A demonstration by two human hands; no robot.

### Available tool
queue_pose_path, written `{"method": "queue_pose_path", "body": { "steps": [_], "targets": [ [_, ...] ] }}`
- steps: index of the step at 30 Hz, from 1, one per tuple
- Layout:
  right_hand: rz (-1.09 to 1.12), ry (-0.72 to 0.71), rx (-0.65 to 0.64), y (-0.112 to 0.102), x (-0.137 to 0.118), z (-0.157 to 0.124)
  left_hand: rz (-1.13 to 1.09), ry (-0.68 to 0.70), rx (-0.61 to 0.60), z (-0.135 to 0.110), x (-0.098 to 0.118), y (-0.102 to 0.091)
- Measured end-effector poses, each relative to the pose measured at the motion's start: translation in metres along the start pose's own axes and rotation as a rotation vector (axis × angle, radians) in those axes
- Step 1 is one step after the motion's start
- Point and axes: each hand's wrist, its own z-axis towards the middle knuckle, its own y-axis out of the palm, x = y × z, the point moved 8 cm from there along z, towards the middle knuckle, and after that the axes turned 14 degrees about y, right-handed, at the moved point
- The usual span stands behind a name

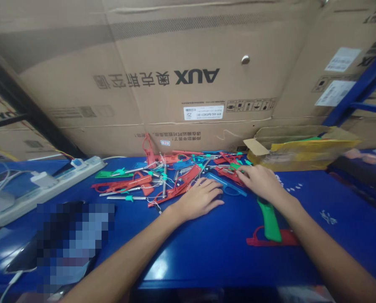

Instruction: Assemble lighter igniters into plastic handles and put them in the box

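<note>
A heap of plastic gun-shaped shells and thin metal tubes with wires lies before the cardboard wall. My left hand rests palm down at its front edge, fingers spread, beside a red shell and a blue shell. At the heap's right end, the fingertips of my right hand are bent together over red and green parts; what they pinch is hidden. Below my right wrist, a green shell lies across another red shell. A metal tube with a green collar lies at the left.
An open carton with yellow tape stands at the back right. Along the left runs a white power strip with plugs and cables. A phone lies near it, partly blurred. Large cardboard boxes close off the back of the blue table.
</note>
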Motion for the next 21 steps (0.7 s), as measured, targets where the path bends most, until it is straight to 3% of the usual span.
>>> {"method": "queue_pose_path", "body": {
  "steps": [4, 7, 10, 13, 18, 21],
  "targets": [
    [0.014, -0.007, -0.020, 0.001, -0.002, -0.001, 0.034, 0.042, 0.024, 0.003, 0.003, -0.009],
    [0.031, 0.024, -0.003, -0.004, -0.001, -0.001, 0.128, 0.006, 0.055, 0.000, -0.009, -0.028],
    [0.062, 0.083, 0.044, -0.011, 0.005, 0.000, 0.290, -0.209, 0.035, -0.017, -0.042, -0.052],
    [0.143, 0.138, 0.089, -0.015, 0.013, 0.001, 0.388, -0.426, -0.082, -0.044, -0.074, -0.066],
    [0.395, 0.108, 0.141, -0.016, 0.013, 0.002, 0.263, -0.439, -0.214, -0.066, -0.088, -0.055],
    [0.643, 0.074, 0.015, -0.009, 0.006, 0.000, 0.237, -0.451, -0.219, -0.067, -0.089, -0.050]
  ]
}}
